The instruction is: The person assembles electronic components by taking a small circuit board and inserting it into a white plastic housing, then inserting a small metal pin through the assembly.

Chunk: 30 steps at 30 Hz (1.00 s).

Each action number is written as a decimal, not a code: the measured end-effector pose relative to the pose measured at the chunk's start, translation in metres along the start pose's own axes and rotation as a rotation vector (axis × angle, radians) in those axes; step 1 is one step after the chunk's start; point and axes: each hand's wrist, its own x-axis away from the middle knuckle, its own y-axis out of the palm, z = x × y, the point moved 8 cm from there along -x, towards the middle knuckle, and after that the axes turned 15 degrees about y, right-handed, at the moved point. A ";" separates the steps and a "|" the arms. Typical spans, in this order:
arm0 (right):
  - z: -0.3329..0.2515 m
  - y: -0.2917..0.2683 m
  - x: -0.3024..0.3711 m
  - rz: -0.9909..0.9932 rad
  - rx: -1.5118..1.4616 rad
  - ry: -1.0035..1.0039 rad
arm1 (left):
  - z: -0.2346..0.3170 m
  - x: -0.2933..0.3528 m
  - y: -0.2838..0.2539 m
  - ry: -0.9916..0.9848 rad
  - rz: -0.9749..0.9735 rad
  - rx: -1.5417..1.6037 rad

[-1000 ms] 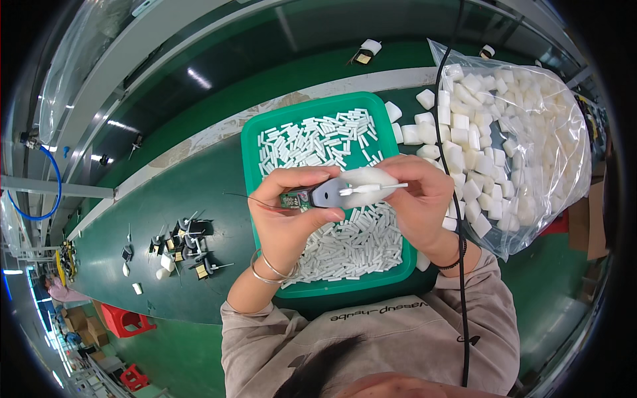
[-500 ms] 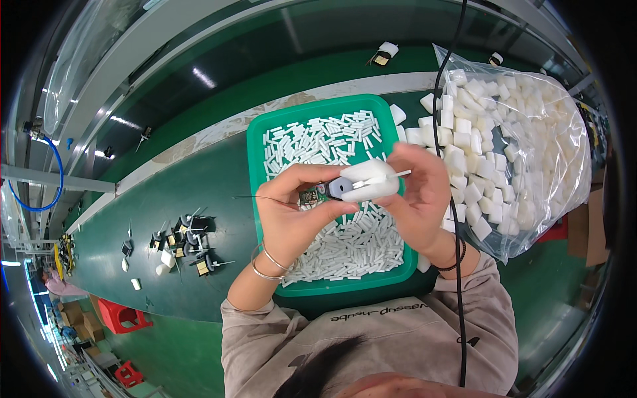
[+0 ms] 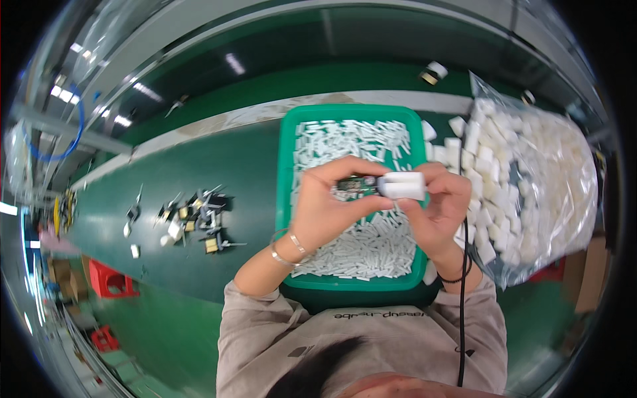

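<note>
Over the tray, my left hand [image 3: 324, 204] is closed around a small dark electronic part with a green circuit board [image 3: 357, 185]. A white foam block [image 3: 406, 188] with a lengthwise slit covers that part's right end. The thumb and fingers of my right hand [image 3: 439, 207] pinch the foam block at its outer end. Below both hands is a green plastic tray [image 3: 288, 149], filled with many short white sticks [image 3: 365, 251]. The foam hides whatever is inside it.
At the right, a clear plastic bag [image 3: 569, 192] spills white foam blocks [image 3: 488, 179]. Several dark assembled parts [image 3: 199, 215] lie on the green table [image 3: 119, 192] at the left. A black cable [image 3: 462, 318] hangs at my right. Another foam-topped part [image 3: 432, 73] sits beyond the tray.
The foam block's flaps have come together, and the white stick that poked out of it no longer shows. My right fingers have closed on its end. The whole view has shifted.
</note>
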 end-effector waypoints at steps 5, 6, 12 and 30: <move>0.014 0.001 -0.001 0.063 0.000 0.205 | -0.025 -0.020 -0.012 0.009 0.097 0.080; 0.022 0.005 -0.003 0.101 0.044 0.306 | -0.041 -0.027 -0.032 -0.062 0.151 0.149; 0.043 0.058 0.021 -0.543 0.701 0.244 | -0.183 -0.084 -0.189 -0.343 0.340 -0.441; 0.071 0.092 0.037 -0.802 0.628 0.372 | -0.217 -0.040 -0.421 -0.827 0.186 -1.651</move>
